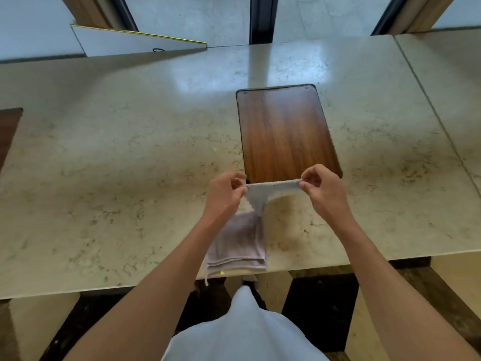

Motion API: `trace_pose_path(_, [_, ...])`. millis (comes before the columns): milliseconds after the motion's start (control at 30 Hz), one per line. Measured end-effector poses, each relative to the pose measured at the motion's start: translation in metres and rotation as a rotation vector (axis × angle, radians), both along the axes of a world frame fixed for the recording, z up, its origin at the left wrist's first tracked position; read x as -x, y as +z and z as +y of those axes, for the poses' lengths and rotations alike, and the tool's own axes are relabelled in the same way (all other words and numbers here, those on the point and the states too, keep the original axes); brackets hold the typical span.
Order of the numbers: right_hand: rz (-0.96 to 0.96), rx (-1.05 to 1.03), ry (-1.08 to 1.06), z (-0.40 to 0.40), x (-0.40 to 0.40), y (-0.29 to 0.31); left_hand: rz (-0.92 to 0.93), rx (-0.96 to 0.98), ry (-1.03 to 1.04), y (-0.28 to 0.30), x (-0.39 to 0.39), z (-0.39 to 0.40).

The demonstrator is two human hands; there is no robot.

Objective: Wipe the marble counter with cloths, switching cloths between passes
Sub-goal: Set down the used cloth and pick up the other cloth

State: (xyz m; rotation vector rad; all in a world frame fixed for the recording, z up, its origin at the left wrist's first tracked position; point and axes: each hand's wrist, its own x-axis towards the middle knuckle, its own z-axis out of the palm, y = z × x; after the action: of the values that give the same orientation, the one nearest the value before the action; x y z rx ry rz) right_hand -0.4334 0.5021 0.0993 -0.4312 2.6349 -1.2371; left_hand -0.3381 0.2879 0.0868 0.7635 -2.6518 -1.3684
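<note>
both hands are up above the near part of the marble counter, stretching a pale grey cloth between them. the left hand pinches one top corner between thumb and fingers, and the right hand pinches the other, so the top edge runs taut and nearly level from one to the other. below that edge the cloth sags into a loose fold toward the left; how far it hangs is hard to read, since its lower part blends into what lies beneath.

under the left wrist a second cloth, mauve-grey and folded into layers, lies flat on the counter at its near edge, with a small tail drooping over the lip. the left forearm covers its left side.

just beyond the hands a dark wooden board sits in the counter; whether it is inset or laid on top cannot be told. its near edge is partly hidden by the stretched cloth and the fingers. another dark wooden piece is cut off at the left border. at the far left a white panel with a yellow edge leans behind the counter.
</note>
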Motion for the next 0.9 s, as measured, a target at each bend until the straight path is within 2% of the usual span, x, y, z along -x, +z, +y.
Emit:
trace_pose_path(133, [0.072,0.099,0.109,-0.06,-0.022,0.021,0.08,0.043,0.061,0.026,-0.041,-0.056])
trace_pose_path(267, [0.035,0.136,0.201,-0.118,-0.065,0.028,0.082,0.021,0.125,0.034,-0.104,-0.113])
trace_pose_path(433, [-0.118,0.092,0.276,-0.169,-0.148,0.016,0.021,0.0,0.095,0.032,-0.203,-0.167])
trace_pose_path(567, [-0.255,0.006,0.32,-0.172,-0.207,0.001,-0.111,-0.16,0.059,0.024,-0.264,-0.182])
trace_pose_path(700, [-0.354,-0.122,0.294,-0.172,-0.223,-0.014,-0.231,-0.187,-0.04,0.0,-0.272,-0.187])
trace_pose_path(800, [-0.23,-0.374,0.269,-0.188,-0.208,-0.038,-0.301,-0.029,-0.15,-0.029,-0.244,-0.185])
trace_pose_path(900, [-0.108,-0.499,0.266,-0.209,-0.193,-0.058,-0.346,0.129,-0.166,-0.049,-0.215,-0.183])
